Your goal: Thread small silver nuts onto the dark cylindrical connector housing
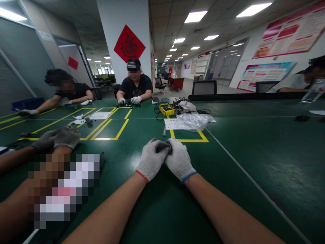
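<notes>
A green table [243, 132] spans the foreground of an office, a co-worker [135, 83] in a dark shirt seated at its far side and another person's gray-gloved hands [66, 137] near its left end. Yellow tape [193, 140] marks an outline beyond the wearer's hands, a clear bag [194, 121] and a white paper [170, 124] lying over its far portion, with a yellow tray [167, 109] among black cables farther back. At center, the wearer's left hand [151, 157], in an orange-cuffed white glove, and right hand [179, 157], cuffed in blue, meet above the near tabletop, each curled shut with fingertips pinching one small dark part [169, 148] between them. The work appears to be midway: the part is picked up and being handled, while setting it down seems yet to be done; whether anything on it is finished cannot be told. Just past the hands, a slim metal piece [164, 130] sits apart and untouched, its long axis running roughly away from the wearer. The part itself shows only a dark, rounded bit between the gloves; fingers hide the rest, so its long axis and the way it points cannot be read.
</notes>
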Tool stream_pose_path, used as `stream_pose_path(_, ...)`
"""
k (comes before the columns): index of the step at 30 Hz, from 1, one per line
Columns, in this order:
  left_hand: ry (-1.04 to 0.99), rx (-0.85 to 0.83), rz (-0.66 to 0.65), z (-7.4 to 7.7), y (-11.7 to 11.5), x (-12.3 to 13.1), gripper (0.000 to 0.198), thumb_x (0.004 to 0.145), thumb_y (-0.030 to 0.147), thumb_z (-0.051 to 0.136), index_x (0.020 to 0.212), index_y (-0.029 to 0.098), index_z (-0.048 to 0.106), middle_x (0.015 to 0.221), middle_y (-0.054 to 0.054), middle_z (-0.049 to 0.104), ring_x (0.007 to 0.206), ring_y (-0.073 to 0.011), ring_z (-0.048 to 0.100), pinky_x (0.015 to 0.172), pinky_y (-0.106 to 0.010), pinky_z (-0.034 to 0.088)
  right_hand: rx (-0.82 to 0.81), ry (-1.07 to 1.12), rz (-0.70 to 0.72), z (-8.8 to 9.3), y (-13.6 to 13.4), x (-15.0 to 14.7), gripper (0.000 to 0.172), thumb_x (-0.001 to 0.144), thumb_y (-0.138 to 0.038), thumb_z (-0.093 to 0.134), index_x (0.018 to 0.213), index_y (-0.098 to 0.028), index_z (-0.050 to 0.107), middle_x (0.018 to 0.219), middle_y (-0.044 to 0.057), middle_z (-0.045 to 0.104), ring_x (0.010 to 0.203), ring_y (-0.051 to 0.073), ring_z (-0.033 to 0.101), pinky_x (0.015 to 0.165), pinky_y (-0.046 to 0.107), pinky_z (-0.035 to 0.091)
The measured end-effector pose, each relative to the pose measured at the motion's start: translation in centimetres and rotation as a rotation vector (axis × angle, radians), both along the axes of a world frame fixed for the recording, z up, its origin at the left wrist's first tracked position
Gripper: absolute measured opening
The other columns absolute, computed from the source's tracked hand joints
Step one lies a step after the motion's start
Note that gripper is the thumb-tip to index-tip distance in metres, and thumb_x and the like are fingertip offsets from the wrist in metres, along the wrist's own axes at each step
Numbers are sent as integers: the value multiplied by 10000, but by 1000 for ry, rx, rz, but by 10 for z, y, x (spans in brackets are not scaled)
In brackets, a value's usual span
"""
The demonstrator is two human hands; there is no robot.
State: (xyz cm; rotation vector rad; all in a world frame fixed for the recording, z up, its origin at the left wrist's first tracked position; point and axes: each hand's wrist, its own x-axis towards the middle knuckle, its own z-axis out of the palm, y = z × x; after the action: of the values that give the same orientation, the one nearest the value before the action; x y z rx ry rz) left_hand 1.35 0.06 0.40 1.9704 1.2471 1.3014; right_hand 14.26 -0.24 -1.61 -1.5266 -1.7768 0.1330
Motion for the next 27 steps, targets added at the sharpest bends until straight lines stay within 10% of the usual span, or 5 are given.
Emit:
stream_pose_path(11, -263, -362, -4, 4, -4, 9, 35, 807, 186, 759, 807, 170, 790, 810, -48, 788, 794, -195, 726, 748, -296, 575, -2, -73, -20, 6, -4, 0, 136, 822, -193, 561, 940, -204, 627, 1002, 111, 682, 943, 289, 612, 805, 384, 375)
stream_pose_path(19, -806, -772, -147, -8, 1, 12, 157, 685, 175, 841, 817, 132, 768, 703, -56, 749, 639, -151, 684, 643, -255, 555, -59, -199, -45, 12, -6, -2, 217, 793, -167, 557, 988, -201, 645, 1020, 114, 677, 991, 296, 598, 812, 386, 349)
stream_pose_path(27, -407, -456, 23, 4, -3, 11, 42, 704, 174, 797, 728, 149, 775, 716, -51, 760, 697, -177, 690, 649, -260, 532, 16, -124, -13, 2, -3, -1, 214, 792, -167, 547, 977, -202, 650, 1011, 115, 669, 970, 298, 601, 820, 396, 385)
